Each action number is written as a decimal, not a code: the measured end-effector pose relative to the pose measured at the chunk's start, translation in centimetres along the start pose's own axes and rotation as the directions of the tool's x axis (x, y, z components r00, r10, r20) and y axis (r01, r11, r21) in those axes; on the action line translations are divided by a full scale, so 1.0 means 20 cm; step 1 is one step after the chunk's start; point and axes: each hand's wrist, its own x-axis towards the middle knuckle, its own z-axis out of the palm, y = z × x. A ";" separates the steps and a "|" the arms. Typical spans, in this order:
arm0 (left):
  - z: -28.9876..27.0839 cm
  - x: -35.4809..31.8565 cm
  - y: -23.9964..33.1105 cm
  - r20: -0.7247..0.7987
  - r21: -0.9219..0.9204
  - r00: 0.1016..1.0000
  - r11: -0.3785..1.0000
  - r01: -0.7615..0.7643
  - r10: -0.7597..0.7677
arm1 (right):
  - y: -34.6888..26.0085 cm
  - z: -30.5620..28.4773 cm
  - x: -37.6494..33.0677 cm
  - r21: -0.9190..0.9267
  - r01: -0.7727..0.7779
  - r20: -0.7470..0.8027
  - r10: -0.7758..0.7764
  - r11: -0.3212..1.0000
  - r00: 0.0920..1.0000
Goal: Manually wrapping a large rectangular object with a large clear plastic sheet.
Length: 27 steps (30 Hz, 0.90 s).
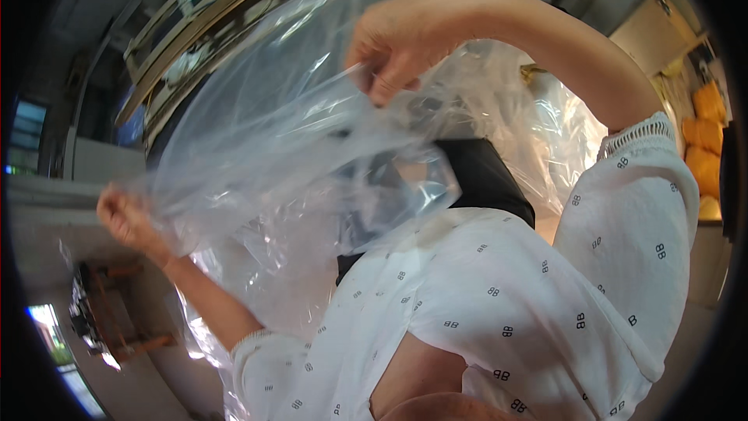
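Note:
Between my two hands a sheet of clear plastic film [257,164] is stretched, its folds blurred by motion. Raised at the upper middle, my right hand [397,51] pinches an edge of the film with the fingers closed. Out at the far left, my left hand [128,222] is closed on the other end of it. The lower part of the film hangs over my lap. More clear plastic [545,132] lies crumpled behind and to the right of my right hand.
Wooden rails of a frame [210,23] run along the upper left. Orange bundles [707,121] are stacked at the far right, near a tan panel [654,27]. A brown wooden stand [117,312] is at the lower left, beside a bright opening [58,351].

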 end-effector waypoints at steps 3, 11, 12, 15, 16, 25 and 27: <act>-0.60 0.13 -0.24 0.059 0.874 0.965 0.453 -0.174 0.256 | 0.17 0.09 -0.12 0.262 -0.066 0.301 -0.016 0.963 0.953; -1.19 0.19 -0.62 -0.098 0.977 0.994 0.194 0.089 0.037 | 0.78 0.84 -0.68 0.462 -0.484 0.757 -0.046 0.743 0.652; -1.13 0.23 -0.66 -0.143 0.975 0.989 0.165 0.149 -0.044 | 0.91 0.94 -0.83 0.419 -0.544 0.757 0.052 0.727 0.651; -0.75 0.29 -0.88 -0.135 0.935 0.959 0.287 0.206 -0.249 | 1.07 1.13 -1.30 0.500 -0.640 0.605 0.294 0.584 0.740; -0.62 0.29 -0.96 -0.084 0.879 0.934 0.416 0.233 -0.346 | 1.06 1.17 -1.43 0.627 -0.660 0.418 0.536 0.414 0.733; -0.41 0.24 -1.29 0.256 0.812 0.943 0.577 -0.090 -0.213 | 0.78 1.51 -1.93 0.076 -0.712 -0.096 0.716 0.698 0.691; -0.38 0.22 -1.30 0.255 0.782 0.938 0.621 -0.056 -0.236 | 0.93 1.61 -2.18 -0.191 -0.866 0.076 0.886 0.463 0.457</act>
